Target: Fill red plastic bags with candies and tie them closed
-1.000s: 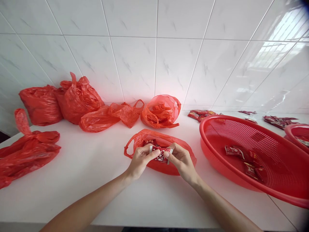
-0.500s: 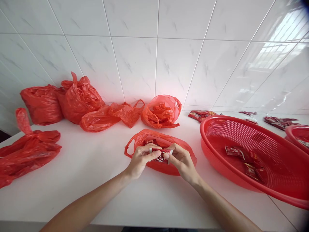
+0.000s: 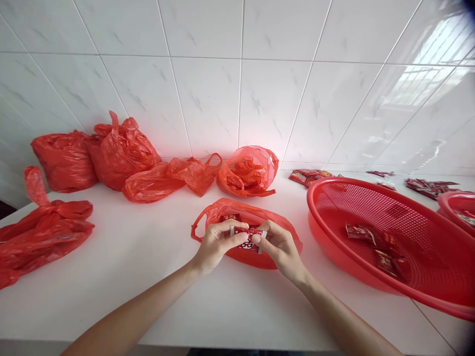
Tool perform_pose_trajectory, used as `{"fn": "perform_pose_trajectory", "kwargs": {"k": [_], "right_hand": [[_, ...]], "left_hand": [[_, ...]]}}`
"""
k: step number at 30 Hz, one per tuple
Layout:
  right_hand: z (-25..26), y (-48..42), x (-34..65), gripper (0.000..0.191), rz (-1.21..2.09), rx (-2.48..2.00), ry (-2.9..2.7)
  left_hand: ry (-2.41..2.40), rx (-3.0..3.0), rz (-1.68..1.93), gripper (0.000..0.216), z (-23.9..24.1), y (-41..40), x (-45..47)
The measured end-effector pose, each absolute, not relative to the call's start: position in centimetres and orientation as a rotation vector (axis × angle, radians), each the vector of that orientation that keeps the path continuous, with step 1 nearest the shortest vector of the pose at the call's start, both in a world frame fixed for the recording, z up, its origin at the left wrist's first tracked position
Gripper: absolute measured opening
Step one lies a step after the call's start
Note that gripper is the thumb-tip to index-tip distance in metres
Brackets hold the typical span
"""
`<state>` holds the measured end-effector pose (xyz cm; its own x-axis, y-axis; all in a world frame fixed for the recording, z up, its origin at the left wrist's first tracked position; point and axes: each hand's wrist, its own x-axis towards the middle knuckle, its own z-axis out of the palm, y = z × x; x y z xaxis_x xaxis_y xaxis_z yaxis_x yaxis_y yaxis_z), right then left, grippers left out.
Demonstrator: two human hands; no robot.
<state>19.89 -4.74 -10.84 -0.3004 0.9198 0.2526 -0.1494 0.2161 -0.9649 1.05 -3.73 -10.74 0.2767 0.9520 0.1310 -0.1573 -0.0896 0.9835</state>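
Observation:
Between both hands is a small red snack packet (image 3: pixel 251 245) with white print and pale ends. My left hand (image 3: pixel 215 245) pinches its left end between thumb and fingers. At the right end, my right hand (image 3: pixel 278 247) grips it the same way. Both hands are over an open red plastic bag (image 3: pixel 274 217) that lies on the white counter (image 3: pixel 156 282). Another dark red packet (image 3: pixel 230 217) shows inside the bag's mouth, partly hidden by my left hand and the held packet.
To the right stands a large red plastic basket (image 3: pixel 371 198) with several packets (image 3: pixel 386 262) inside. Loose packets (image 3: pixel 309 176) lie behind it. Filled red bags (image 3: pixel 122 148) and crumpled ones (image 3: pixel 248 170) line the tiled wall. Another red bag (image 3: pixel 48 227) lies at far left.
The packet has tilted slightly between my fingers, and its printed face looks a little more folded. Both hands stay in nearly the same place, and everything else is unchanged.

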Motion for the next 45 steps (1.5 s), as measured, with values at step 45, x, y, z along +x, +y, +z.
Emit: {"fn": "perform_pose_trajectory", "kwargs": {"k": [45], "right_hand": [[-11.01,-4.76,19.90,0.025,1.351,-0.711,-1.407]], "left_hand": [[0.635,0.993,1.038,0.028,-10.94,-3.61,1.05]]}}
